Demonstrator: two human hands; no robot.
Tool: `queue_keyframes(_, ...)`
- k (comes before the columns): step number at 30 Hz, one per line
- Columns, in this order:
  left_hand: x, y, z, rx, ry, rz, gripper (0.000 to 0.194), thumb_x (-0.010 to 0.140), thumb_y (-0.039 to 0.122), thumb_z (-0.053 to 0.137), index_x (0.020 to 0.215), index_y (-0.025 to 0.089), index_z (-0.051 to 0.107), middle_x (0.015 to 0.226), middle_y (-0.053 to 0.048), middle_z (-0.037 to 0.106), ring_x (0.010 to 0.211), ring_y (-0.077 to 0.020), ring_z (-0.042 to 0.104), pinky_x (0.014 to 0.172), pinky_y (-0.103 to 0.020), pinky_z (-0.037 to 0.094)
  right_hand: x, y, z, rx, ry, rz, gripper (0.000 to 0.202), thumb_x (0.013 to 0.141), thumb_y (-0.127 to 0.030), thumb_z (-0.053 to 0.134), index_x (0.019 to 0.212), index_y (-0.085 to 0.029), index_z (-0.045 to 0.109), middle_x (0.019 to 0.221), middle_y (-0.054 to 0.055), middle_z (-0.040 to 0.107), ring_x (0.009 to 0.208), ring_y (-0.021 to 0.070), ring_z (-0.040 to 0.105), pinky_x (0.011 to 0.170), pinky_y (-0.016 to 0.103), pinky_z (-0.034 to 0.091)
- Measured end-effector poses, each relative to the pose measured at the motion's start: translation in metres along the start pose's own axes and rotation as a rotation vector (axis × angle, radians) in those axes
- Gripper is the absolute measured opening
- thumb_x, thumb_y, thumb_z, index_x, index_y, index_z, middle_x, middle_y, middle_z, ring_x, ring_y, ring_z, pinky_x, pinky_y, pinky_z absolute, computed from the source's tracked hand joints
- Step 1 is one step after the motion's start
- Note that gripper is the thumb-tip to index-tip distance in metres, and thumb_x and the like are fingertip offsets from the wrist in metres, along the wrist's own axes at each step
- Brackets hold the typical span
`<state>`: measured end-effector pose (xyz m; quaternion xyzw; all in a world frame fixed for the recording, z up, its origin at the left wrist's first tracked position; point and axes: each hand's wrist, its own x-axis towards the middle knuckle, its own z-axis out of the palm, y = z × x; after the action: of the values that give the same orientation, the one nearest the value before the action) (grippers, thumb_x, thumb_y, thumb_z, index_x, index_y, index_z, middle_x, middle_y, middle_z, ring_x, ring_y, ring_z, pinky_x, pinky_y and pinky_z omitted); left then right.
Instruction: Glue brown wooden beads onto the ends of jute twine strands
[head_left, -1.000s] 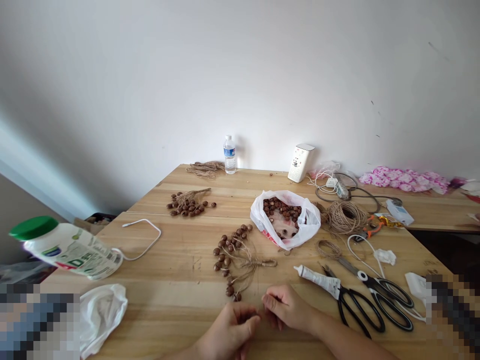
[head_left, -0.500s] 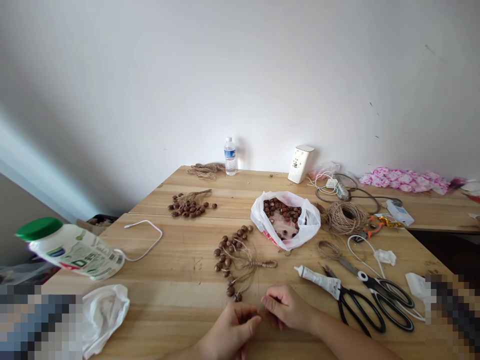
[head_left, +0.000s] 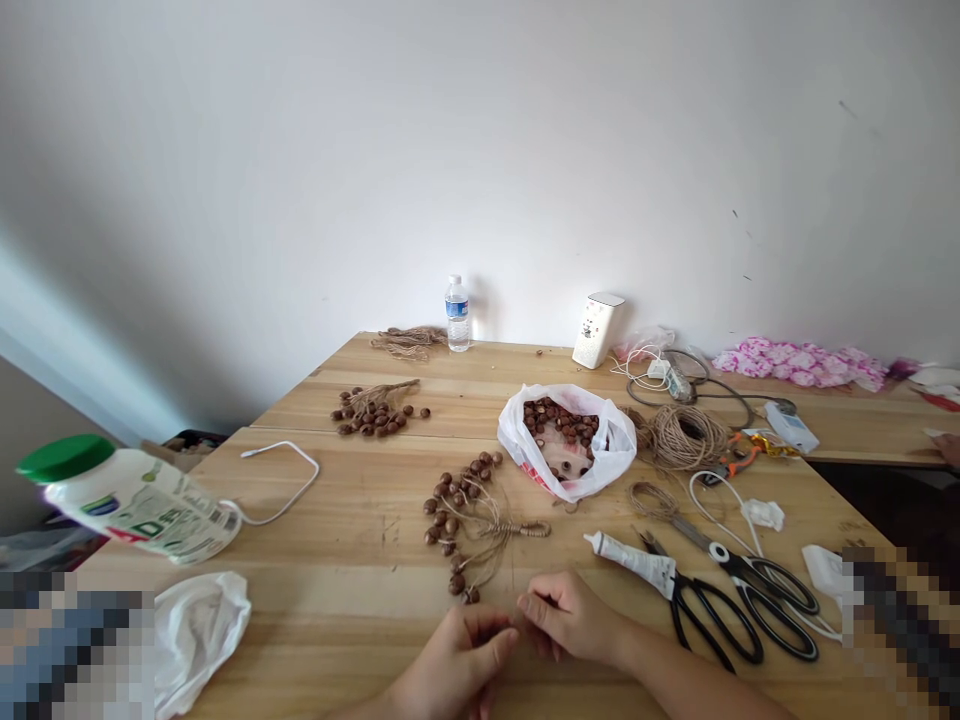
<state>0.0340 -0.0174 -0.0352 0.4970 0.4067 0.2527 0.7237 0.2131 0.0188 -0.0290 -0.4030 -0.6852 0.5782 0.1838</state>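
Note:
My left hand (head_left: 465,660) and my right hand (head_left: 564,618) are close together at the table's near edge, fingers curled. Thumb and fingers are pressed together on each; anything between them is too small or hidden to make out. Just beyond them lies a bundle of brown nuts (head_left: 450,500) on thin cords that meet in a wrapped twine loop (head_left: 531,529). Behind it to the right, a white plastic bag (head_left: 517,440) stands open with many loose nuts (head_left: 562,420) inside. A second corded nut bundle (head_left: 379,412) rests farther back on the left.
On the right are a glue tube (head_left: 634,563), two pairs of scissors (head_left: 750,590), a twine coil (head_left: 686,437) and cables. A green-capped bottle (head_left: 157,505) and white bag (head_left: 202,630) are left. Behind stand a water bottle (head_left: 457,315) and white box (head_left: 598,330). Another person's hand (head_left: 949,448) shows far right.
The whole view has shifted slightly, so things on the table appear a little farther left. Another person's hand has come into view at the far right edge. My hands keep nearly the same pose.

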Motion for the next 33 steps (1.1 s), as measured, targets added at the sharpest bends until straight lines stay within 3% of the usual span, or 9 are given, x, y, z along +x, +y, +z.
queue_keyframes(33, 0.0023, 0.0002, 0.0037, -0.111, 0.068, 0.021, 0.047, 0.067, 0.058, 0.060, 0.076, 0.012, 0.068, 0.042, 0.007, 0.041, 0.029, -0.0030, 0.033, 0.029, -0.016, 0.024, -0.0012, 0.0050, 0.0005, 0.000, 0.004, 0.020, 0.042, 0.084, -0.053, 0.046, 0.064, -0.016, 0.047, 0.049, -0.005, 0.049, 0.038, 0.0059, 0.044, 0.033, 0.013, 0.030)
